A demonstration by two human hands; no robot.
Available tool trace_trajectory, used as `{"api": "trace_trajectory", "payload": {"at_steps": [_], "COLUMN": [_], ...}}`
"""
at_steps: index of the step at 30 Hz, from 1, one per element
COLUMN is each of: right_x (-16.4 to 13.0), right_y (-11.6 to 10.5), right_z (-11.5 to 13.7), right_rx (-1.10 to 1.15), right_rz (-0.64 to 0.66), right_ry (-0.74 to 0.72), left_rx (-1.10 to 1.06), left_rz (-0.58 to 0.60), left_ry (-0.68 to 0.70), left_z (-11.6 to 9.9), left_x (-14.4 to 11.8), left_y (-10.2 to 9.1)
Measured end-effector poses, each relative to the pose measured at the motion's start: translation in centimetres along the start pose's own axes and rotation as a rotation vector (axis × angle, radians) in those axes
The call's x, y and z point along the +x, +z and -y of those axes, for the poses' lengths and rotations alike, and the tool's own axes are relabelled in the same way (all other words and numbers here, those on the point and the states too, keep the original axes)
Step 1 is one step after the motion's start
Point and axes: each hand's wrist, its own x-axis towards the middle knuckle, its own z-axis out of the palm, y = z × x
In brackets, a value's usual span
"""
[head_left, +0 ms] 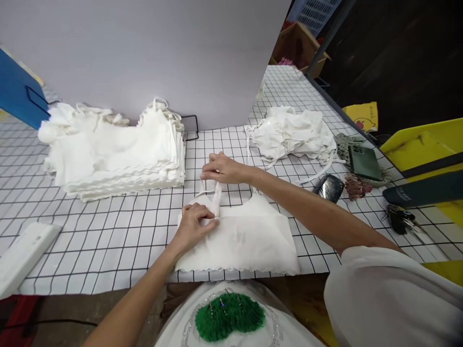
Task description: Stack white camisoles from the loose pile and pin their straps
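Observation:
A white strappy bra top (249,241) lies flat at the table's front edge, its scalloped hem toward me. My left hand (195,224) is closed on the top's upper left edge, thumb and fingers at the base of a strap. Just above it, my right hand (224,168) pinches the raised end of a shoulder strap (217,195), which runs down between both hands. The second strap on the right is partly covered by my right forearm.
Folded white tops (119,154) are stacked at the left; a loose white heap (292,132) lies at the back right. A phone (364,161), a black mouse-like object (330,188) and keys (401,219) sit to the right. A white box-like device (29,255) rests at the left. A grey panel (144,53) stands behind.

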Motion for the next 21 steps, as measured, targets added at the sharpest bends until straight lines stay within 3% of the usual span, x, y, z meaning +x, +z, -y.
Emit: {"api": "trace_trajectory", "payload": {"at_steps": [6, 11, 14, 17, 19, 21], "right_x": [3.2, 2.6, -0.7, -5.9, -9.2, -11.2], "right_y": [0.1, -0.3, -2.0, -3.7, -3.9, -3.3], "right_z": [-0.2, -1.0, -2.5, -4.1, -4.9, -5.3], "right_rx": [-0.019, 0.03, 0.093, 0.114, 0.044, -0.06], "right_rz": [-0.085, -0.286, -0.504, -0.702, -0.769, -0.744], "right_ry": [-0.036, 0.065, 0.188, 0.302, 0.387, 0.462], "left_rx": [0.045, 0.068, 0.118, 0.178, 0.155, 0.1], "left_rz": [-0.031, -0.014, -0.006, -0.138, -0.209, -0.209], "left_ry": [0.009, 0.012, 0.016, 0.041, 0.086, 0.13], "left_z": [0.1, 0.2, 0.2, -0.1, -0.7, -1.7], "left_x": [0.0, -0.5, -0.5, 0.2, 1.3, 2.9], "left_y": [0.2, -0.1, -0.8, -1.9, -2.5, -2.7]}}
